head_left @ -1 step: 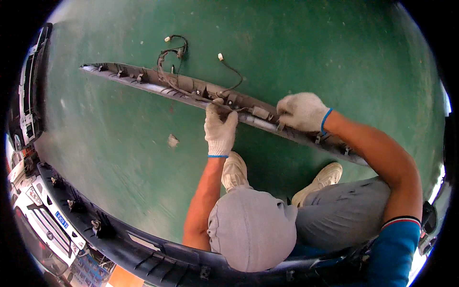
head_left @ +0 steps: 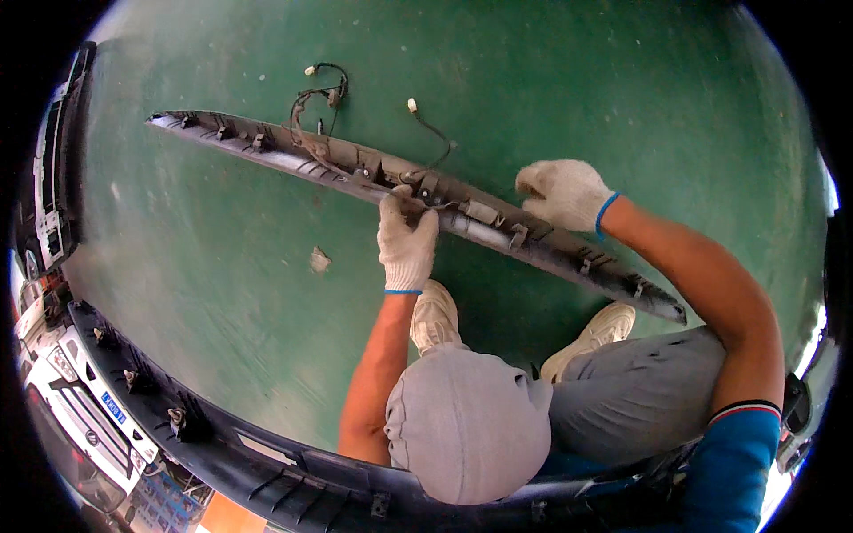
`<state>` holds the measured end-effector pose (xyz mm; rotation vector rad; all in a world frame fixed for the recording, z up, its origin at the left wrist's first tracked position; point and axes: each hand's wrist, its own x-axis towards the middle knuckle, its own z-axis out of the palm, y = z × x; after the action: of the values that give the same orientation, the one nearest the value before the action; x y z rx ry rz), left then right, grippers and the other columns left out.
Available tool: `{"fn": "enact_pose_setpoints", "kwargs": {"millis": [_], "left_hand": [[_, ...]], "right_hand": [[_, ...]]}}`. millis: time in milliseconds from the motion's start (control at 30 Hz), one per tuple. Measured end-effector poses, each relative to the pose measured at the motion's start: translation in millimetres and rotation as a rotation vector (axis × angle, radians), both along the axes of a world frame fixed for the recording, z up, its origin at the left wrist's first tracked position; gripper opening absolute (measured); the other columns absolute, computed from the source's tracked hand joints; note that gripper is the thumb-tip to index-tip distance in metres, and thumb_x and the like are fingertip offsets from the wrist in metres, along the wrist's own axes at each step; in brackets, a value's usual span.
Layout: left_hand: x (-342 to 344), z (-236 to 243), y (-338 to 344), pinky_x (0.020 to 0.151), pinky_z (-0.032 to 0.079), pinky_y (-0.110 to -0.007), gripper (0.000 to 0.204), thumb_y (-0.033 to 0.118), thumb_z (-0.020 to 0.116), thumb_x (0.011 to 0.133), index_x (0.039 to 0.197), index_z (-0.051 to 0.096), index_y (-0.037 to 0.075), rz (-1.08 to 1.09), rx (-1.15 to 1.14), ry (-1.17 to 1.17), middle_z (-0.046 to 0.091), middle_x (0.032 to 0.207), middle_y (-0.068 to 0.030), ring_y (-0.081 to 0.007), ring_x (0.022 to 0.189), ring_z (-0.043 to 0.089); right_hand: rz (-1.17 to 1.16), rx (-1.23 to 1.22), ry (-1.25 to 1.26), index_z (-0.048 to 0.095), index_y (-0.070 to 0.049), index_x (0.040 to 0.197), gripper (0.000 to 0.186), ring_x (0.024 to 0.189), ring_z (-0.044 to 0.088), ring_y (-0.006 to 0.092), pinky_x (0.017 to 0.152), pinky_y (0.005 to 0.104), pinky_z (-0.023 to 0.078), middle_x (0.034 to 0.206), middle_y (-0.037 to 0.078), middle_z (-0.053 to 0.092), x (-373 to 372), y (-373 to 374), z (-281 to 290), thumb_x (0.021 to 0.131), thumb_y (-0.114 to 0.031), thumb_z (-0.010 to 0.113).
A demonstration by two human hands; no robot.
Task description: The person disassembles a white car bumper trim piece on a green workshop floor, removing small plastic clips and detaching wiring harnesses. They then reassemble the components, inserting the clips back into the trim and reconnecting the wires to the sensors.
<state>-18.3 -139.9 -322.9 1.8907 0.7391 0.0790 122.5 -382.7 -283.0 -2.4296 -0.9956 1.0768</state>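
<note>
A long, narrow car trim strip [head_left: 551, 251] lies hollow side up across the floor, slanting from far left to near right. A dark wiring harness [head_left: 298, 120] runs along its middle and loops out past the far edge, with white connectors on its loose ends. My left hand [head_left: 409, 235], in a white knit glove, grips the strip's near edge mid-length, thumb and fingers wrapped round it. My right hand [head_left: 566, 195], gloved too, hovers apart from the strip just beyond its right half. Its fingers are curled; whatever they may hold is hidden.
The green floor [head_left: 222, 293] bears a small pale scrap [head_left: 320, 259]. A large dark bumper [head_left: 293, 484] curves along the near left side, and other car parts [head_left: 53, 178] stand at the far left. Two shoes [head_left: 435, 315] are close to the strip's near side.
My right hand has lifted off the clip area of the strip and moved slightly away from me. The strip's right end now shows. My left hand stays at about the same place.
</note>
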Motion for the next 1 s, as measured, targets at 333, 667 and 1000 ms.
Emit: {"fn": "enact_pose_setpoints", "kwargs": {"millis": [333, 667, 1000], "left_hand": [[-21.8, -26.2, 13.9, 0.084, 0.057, -0.036, 0.044, 0.006, 0.067, 0.084, 0.127, 0.059, 0.002, 0.109, -0.097, 0.013, 0.072, 0.100, -0.0099, -0.0207, 0.088, 0.069], [-13.4, -21.3, 6.9, 0.083, 0.056, -0.037, 0.044, 0.007, 0.069, 0.084, 0.127, 0.061, 0.002, 0.061, -0.002, -0.017, 0.070, 0.099, -0.0107, -0.0228, 0.089, 0.069], [-10.7, -16.9, 11.7, 0.086, 0.055, -0.034, 0.029, 0.007, 0.071, 0.082, 0.110, 0.071, 0.003, 0.004, 0.019, -0.050, 0.066, 0.105, -0.0081, -0.0202, 0.092, 0.068]], "right_hand": [[0.162, -0.159, 0.201, 0.062, -0.008, 0.138, 0.063, 0.122, 0.064, 0.0387, 0.103, 0.0484, 0.052, 0.130, 0.020, 0.068, 4.2, 30.9, -17.0, 0.084, -0.039, 0.069], [0.167, -0.212, 0.298, 0.068, -0.009, 0.120, 0.048, 0.110, 0.068, 0.0419, 0.093, 0.0507, 0.054, 0.113, 0.022, 0.073, 0.5, 47.3, -20.7, 0.083, -0.039, 0.067], [-0.031, -0.210, 0.262, 0.068, -0.004, 0.116, 0.037, 0.111, 0.067, 0.0438, 0.096, 0.0516, 0.053, 0.116, 0.024, 0.072, -20.6, 53.2, -45.6, 0.085, -0.025, 0.060]]}}
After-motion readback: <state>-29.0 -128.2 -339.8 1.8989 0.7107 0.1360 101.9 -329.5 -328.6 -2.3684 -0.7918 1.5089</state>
